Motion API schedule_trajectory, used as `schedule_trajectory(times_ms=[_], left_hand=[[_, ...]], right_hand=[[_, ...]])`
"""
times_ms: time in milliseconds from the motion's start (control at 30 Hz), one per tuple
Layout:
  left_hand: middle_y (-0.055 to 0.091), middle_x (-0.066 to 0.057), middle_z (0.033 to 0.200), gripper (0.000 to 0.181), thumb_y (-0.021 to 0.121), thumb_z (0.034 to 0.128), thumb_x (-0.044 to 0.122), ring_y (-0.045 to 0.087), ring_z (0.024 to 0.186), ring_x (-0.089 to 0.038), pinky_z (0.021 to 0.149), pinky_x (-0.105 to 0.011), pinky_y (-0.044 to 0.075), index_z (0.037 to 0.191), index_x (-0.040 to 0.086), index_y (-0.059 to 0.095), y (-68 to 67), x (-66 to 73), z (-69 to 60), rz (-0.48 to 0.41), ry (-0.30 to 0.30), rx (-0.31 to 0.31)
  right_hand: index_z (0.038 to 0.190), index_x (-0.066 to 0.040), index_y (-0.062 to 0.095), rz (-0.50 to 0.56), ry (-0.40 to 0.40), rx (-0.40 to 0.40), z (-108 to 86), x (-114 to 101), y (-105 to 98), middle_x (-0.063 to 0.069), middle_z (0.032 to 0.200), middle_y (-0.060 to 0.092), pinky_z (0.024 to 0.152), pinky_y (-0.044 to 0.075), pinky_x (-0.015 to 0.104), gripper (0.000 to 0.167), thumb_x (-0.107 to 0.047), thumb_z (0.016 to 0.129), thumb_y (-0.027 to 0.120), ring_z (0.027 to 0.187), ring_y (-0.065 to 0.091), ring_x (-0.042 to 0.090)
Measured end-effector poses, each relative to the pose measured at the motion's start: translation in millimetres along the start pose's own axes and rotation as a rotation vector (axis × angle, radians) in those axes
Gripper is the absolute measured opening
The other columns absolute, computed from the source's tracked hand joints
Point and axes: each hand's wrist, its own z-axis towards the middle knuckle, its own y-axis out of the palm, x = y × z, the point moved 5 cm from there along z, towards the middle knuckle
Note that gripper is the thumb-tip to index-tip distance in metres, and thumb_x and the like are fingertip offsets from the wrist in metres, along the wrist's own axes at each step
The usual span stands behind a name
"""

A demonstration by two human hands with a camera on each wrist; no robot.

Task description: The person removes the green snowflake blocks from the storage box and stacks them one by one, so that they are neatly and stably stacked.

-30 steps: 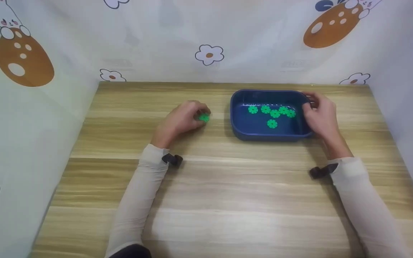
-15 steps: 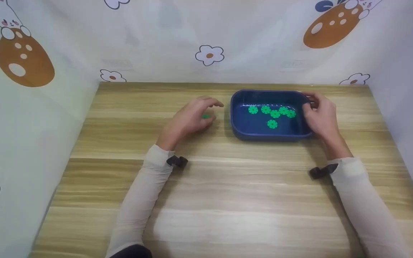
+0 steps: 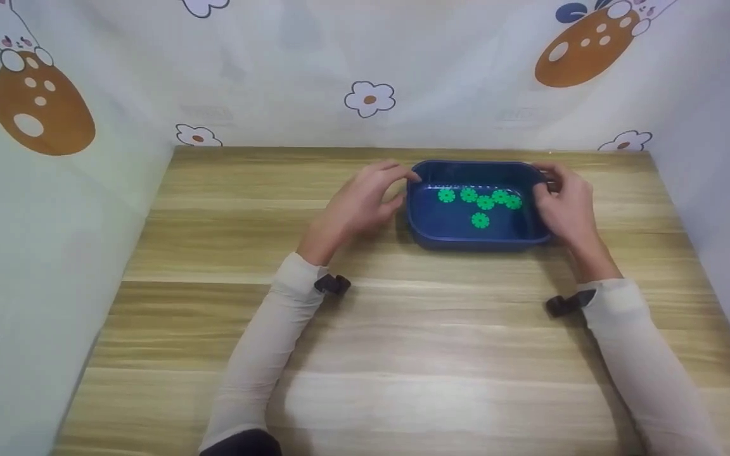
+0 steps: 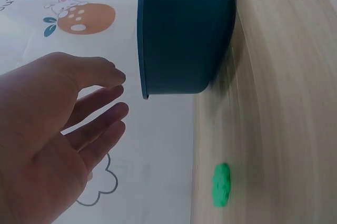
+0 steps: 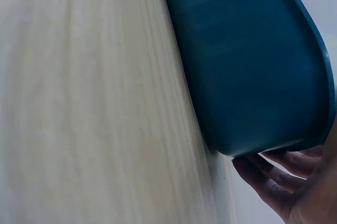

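Note:
The blue rectangular box (image 3: pixel 466 244) stands on the table, with several green notched plastic discs (image 3: pixel 480 220) on its floor. At its right end my right hand (image 3: pixel 569 206) grips the wall, the thumb at the rim and the fingers outside, as the right wrist view also shows in part. My left hand (image 3: pixel 365 206) is by the box's left end, fingers loosely extended and holding nothing. In the left wrist view a small gap separates its fingertips from the box wall. One green disc (image 4: pixel 221 184) lies on the table there; in the head view the left hand hides it.
The wood-grain table (image 3: pixel 403 354) runs toward the person in front of the box. Behind it hangs a white patterned sheet (image 3: pixel 276 76), close to the box's far side, and similar sheets flank the table. Each wrist carries a small black camera (image 3: pixel 333 284).
The left hand has let go of a green disc on the table, its fingers spreading, and moved right to the box's left end. The right hand and box have stayed put.

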Motion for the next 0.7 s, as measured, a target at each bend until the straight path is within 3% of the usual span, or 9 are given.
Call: schedule_trajectory(times_ms=[200,333,700], left_hand=[[0.072,-0.005,0.14,0.03,0.07,0.1039,0.013,0.062,0.137,-0.025,0.123,-0.04,0.048,0.133,0.014,0.075,11.8,8.3,15.0,0.0,0.04,-0.013],[0.072,-0.005,0.139,0.031,0.071,0.1041,0.015,0.063,0.134,-0.024,0.121,-0.039,0.05,0.135,0.015,0.074,21.4,14.0,24.6,-0.011,0.03,-0.068],[0.068,-0.002,0.147,0.038,0.072,0.1037,0.016,0.057,0.14,-0.021,0.123,-0.036,0.047,0.141,0.015,0.07,43.6,23.4,51.4,-0.022,-0.008,-0.243]], right_hand=[[0.138,-0.006,0.072,-0.014,-0.024,0.03,0.6,0.3,0.0,0.02,0.129,0.076,0.088,0.05,0.012,0.042,-0.007,0.1,0.054,0.105,0.071,0.02],[0.137,-0.006,0.072,-0.017,-0.032,0.039,1.3,0.4,0.1,0.02,0.128,0.077,0.087,0.049,0.01,0.042,-0.006,0.099,0.054,0.102,0.071,0.014],[0.139,-0.007,0.071,-0.002,-0.014,0.015,-0.4,-0.7,-0.2,0.019,0.131,0.076,0.089,0.05,0.014,0.041,-0.008,0.101,0.055,0.112,0.073,0.029]])
